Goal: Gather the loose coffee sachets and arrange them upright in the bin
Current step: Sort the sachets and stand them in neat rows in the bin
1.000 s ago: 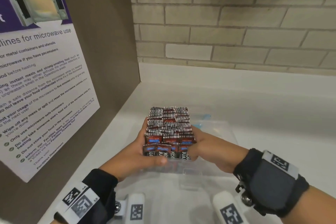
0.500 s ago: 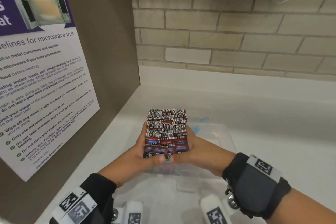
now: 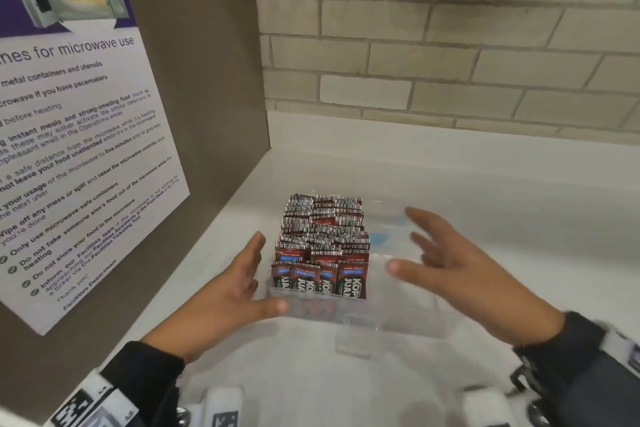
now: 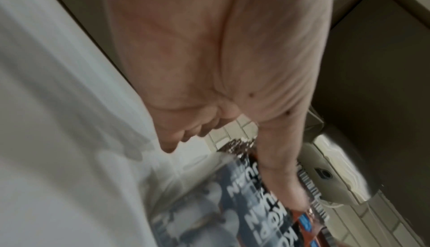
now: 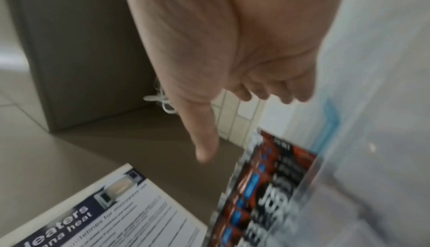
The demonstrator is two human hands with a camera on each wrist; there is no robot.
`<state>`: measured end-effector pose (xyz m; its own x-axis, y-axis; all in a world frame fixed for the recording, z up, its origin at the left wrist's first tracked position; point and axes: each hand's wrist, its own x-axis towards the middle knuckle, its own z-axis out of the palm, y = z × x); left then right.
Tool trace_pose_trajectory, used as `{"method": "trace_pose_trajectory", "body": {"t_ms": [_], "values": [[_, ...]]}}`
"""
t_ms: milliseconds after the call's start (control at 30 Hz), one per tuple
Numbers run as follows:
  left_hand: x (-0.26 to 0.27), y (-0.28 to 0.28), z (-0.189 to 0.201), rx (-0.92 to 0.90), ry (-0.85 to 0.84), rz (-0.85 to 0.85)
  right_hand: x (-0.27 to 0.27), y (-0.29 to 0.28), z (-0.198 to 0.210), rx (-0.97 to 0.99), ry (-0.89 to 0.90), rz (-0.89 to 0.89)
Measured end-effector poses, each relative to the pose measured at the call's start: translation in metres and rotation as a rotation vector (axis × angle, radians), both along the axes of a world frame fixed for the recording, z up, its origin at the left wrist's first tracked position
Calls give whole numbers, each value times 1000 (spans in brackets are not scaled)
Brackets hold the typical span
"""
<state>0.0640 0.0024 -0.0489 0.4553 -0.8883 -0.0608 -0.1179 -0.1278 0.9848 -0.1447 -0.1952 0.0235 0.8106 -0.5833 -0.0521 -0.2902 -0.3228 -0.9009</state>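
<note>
1. The left hand (image 3: 232, 282) is hovering with fingers spread and holding nothing, just beside the left wall of the clear plastic bin (image 3: 408, 308); its thumb is lying along the bin's front left corner, contact unclear.
2. The right hand (image 3: 446, 260) is floating over the bin's vacant right half, fingers splayed wide, gripping nothing, apart from the sachets.
3. The coffee sachets (image 3: 322, 246) are standing upright in tight rows, filling the bin's left half; they are glossy red-and-black packets with crimped striped top edges.
4. The bin is sitting on a smooth white counter (image 3: 502, 184), near a brown side panel carrying a microwave notice (image 3: 69, 135), with pale brick tiling (image 3: 433, 55) behind.
</note>
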Motion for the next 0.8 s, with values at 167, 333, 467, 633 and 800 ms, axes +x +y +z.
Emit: {"method": "trace_pose_trajectory", "body": {"t_ms": [167, 333, 467, 633, 800], "values": [[-5, 7, -7, -44, 77, -2, -49, -9, -24, -1, 68, -208], [-7, -11, -3, -75, -3, 23, -43, -16, -57, 8, 133, -101], [7, -21, 2, -31, -74, 102, -13, -31, -62, -67, 154, -130], [46, -51, 10, 40, -81, 170, 37, -56, -60, -140, 192, -122], [87, -83, 11, 113, -34, 205, 77, -73, -58, -179, 213, -135]]}}
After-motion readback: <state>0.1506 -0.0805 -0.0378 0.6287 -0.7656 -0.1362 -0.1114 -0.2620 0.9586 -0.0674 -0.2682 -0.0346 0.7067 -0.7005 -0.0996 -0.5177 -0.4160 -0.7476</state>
